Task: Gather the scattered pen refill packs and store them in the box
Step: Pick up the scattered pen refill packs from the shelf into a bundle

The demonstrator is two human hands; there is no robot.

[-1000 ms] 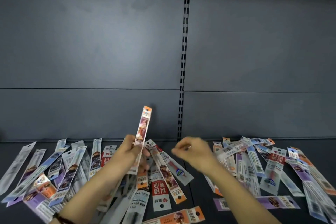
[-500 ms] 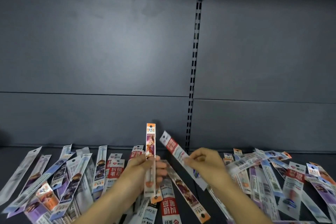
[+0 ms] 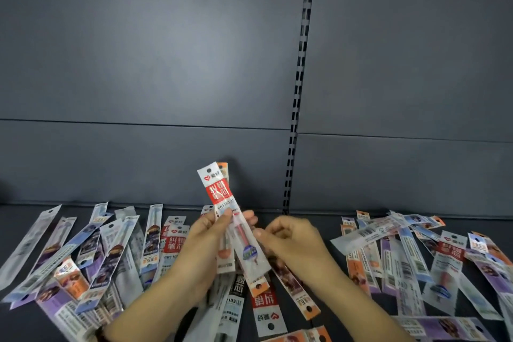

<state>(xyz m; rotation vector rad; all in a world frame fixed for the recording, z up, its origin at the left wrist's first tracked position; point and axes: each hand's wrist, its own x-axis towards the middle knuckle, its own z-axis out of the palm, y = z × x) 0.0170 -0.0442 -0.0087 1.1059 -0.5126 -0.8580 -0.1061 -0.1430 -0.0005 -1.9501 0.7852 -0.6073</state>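
left hand (image 3: 205, 241) fingers clamped on red refill pack (image 3: 222, 197) and orange pack (image 3: 223, 167), upright, centre | right hand (image 3: 294, 239) fingers curled beside it, grip unclear | loose packs (image 3: 91, 253) left and right, box unseen | risk: slick sleeves slide apart, one drops

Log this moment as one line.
left hand: holds red pack, orange pack behind | right hand: at red pack, grip unclear | box: unseen

surface: dark grey metal shelf (image 3: 319, 322) | on it: long flat clear-plastic pen refill packs (image 3: 119, 255), scattered left, middle, right, overlapping
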